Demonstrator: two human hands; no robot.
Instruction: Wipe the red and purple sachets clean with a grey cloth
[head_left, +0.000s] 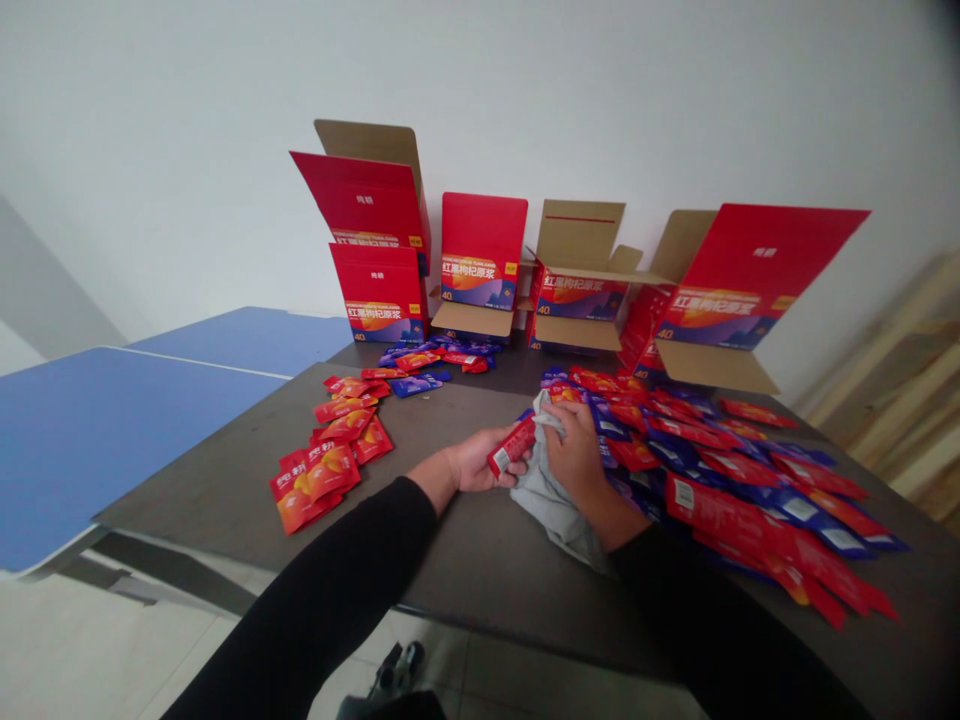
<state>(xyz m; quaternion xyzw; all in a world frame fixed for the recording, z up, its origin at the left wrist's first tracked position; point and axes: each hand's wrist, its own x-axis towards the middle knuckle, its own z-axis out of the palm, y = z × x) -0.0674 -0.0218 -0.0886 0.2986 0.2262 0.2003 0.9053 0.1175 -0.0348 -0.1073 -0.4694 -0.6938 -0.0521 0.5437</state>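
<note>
The left hand [487,462], its sleeve black, has its fingers curled around a narrow red foil packet [511,445] with a white printed patch at its lower end, above the middle of the dark grey flat-topped table [465,565]. The right hand [576,450] pinches a crumpled light grey fabric cloth [551,505] against the packet's upper end, and the rest of the cloth hangs down toward the table's near edge. Whether either hand rests on the tabletop I cannot tell. Along the left edge, flat red sachets with orange fruit prints [324,470] overlap in a loose row, reaching back to a small pile of red and blue-purple sachets [439,358] near the far edge. A broad heap of red and dark blue glossy sachets [705,450] spreads from just beside the right hand toward the right edge. Open red, blue and orange printed cardboard boxes [478,265] line the far edge before a plain white wall [600,100], two of them stacked at the far left corner. Beyond the left edge stands a blue table with white lines [157,430].
</note>
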